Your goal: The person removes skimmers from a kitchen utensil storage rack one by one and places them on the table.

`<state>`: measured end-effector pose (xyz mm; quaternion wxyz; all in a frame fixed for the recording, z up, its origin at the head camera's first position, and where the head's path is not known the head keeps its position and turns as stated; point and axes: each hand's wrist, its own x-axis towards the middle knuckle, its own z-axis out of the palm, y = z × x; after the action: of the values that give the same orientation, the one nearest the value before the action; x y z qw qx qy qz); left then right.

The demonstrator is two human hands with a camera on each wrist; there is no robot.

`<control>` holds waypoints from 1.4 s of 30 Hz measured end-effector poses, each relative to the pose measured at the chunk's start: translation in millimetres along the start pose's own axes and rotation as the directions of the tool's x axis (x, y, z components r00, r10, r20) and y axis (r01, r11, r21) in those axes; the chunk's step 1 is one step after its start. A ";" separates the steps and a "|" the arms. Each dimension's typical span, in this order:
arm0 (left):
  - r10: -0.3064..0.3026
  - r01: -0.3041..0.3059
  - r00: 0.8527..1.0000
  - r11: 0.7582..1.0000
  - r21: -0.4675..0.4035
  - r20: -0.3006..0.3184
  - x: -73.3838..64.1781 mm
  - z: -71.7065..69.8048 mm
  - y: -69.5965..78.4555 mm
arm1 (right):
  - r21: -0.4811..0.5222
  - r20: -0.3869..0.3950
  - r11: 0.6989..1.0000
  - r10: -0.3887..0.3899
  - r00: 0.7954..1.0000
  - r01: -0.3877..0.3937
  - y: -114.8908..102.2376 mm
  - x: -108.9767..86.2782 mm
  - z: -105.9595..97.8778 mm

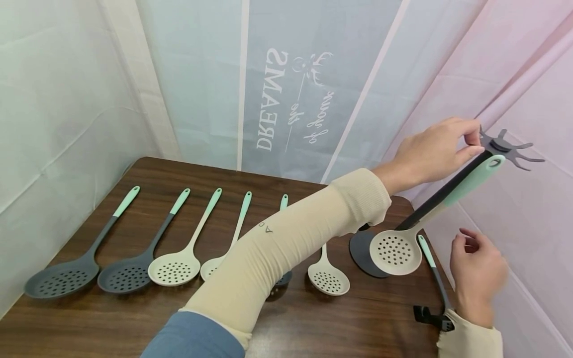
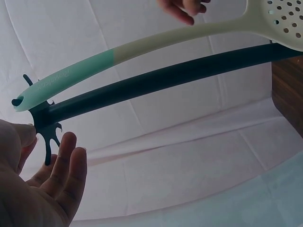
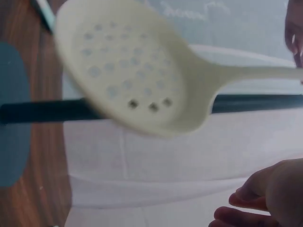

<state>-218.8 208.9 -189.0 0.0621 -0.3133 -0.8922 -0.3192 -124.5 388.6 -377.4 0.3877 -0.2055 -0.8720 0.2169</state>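
A dark utensil stand (image 1: 447,194) rises at the right of the table, with a round base and a ring of hooks on top. One cream skimmer (image 1: 396,252) with a mint handle hangs from a hook by its handle hole, its perforated bowl down near the base. My left hand (image 1: 427,151) pinches a hook of the stand's top between thumb and finger; its other fingers stay loose in the left wrist view. To the right of the hanging skimmer, my right hand (image 1: 479,273) is in the air with fingers loosely curled, holding nothing.
On the brown table (image 1: 134,328) lies a row of skimmers, including a grey skimmer (image 1: 62,283) and a cream skimmer (image 1: 174,268). My left sleeve covers some of them. Another dark skimmer handle (image 1: 440,286) lies near the right edge. Curtains hang behind.
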 end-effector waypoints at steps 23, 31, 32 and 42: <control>0.020 -0.020 1.000 1.000 0.014 -0.009 2.2 2.4 -0.2 | 0.243 -0.123 0.946 -0.192 0.974 0.217 -64.5 -15.6 -36.3; 0.010 -0.010 1.000 1.000 0.008 -0.017 2.9 3.6 -0.2 | 0.255 -0.080 0.946 -0.185 0.979 0.200 -77.2 -21.4 -37.1; 0.012 -0.012 1.000 1.000 0.005 -0.020 3.2 3.6 -0.6 | 0.252 -0.076 0.947 -0.188 0.979 0.201 -78.1 -21.5 -36.2; 0.034 -0.035 0.999 0.999 -0.008 -0.019 5.0 3.9 -2.3 | 0.222 -0.053 0.948 -0.223 0.973 0.230 -83.4 -20.3 -24.4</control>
<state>-223.8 212.5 -191.7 0.0748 -0.3259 -0.8848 -0.3245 -109.3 314.8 -329.7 0.4426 -0.0614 -0.8541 0.2662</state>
